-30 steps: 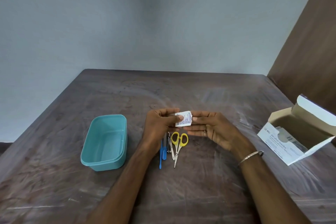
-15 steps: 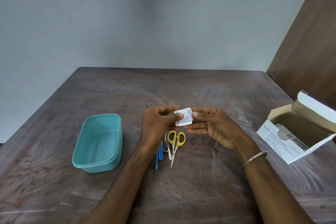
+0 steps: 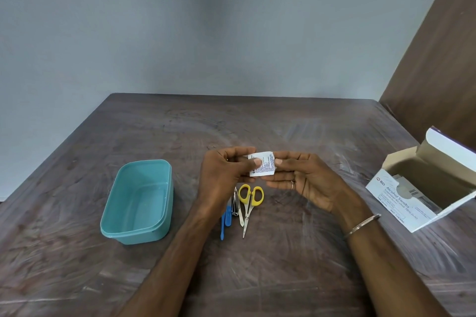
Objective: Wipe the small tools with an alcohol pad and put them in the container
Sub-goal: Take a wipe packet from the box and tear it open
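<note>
A sealed pad packet (image 3: 262, 163) is pinched at its two side edges by the left hand (image 3: 222, 175) and right hand (image 3: 304, 180). It is judged light, thin and limp, best torn from an edge. Just below the hands the scissors (image 3: 249, 201) and other small tools (image 3: 233, 210) are laid. The container (image 3: 139, 201) is set left of the left hand, with bare table (image 3: 283, 126) beyond; the box (image 3: 425, 188) is kept well right.
</note>
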Tool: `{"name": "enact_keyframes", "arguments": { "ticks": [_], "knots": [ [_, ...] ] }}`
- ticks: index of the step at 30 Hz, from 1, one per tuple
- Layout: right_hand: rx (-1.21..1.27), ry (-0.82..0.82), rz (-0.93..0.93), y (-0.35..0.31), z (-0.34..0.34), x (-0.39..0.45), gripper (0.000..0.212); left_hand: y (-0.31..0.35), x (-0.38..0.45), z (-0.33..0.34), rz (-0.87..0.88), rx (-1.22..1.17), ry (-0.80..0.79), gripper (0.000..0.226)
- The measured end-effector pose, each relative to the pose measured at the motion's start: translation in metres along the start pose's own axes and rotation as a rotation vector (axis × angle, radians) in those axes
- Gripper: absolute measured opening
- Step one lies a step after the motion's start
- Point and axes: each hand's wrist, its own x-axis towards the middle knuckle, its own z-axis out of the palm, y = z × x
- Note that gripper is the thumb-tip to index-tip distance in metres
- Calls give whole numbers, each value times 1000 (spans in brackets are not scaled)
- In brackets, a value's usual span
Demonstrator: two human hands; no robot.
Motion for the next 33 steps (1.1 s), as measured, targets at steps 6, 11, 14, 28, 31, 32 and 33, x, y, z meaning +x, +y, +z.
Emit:
{"name": "enact_keyframes", "arguments": {
  "ticks": [6,11,14,28,31,32,33],
  "knots": [
    [-15,43,15,1,-2,1,20,-3,0,-2,51,44,-28,26],
    [-24,67,-7,0,2,0,12,-5,1,-3,84,108,-37,25],
    [-47,60,-16,0,3,0,13,-7,2,-3,100,146,-34,27],
    [-54,-12,-54,6,5,1,34,-9,0,0,196,207,7,25],
    [-42,-13,-53,6,4,1,36,-10,0,2,248,324,33,25],
    [-38,-14,-49,6,4,1,36,-9,0,2,262,369,40,26],
    [-33,-15,-46,6,4,1,35,-9,0,3,275,400,42,29]
  ]
}}
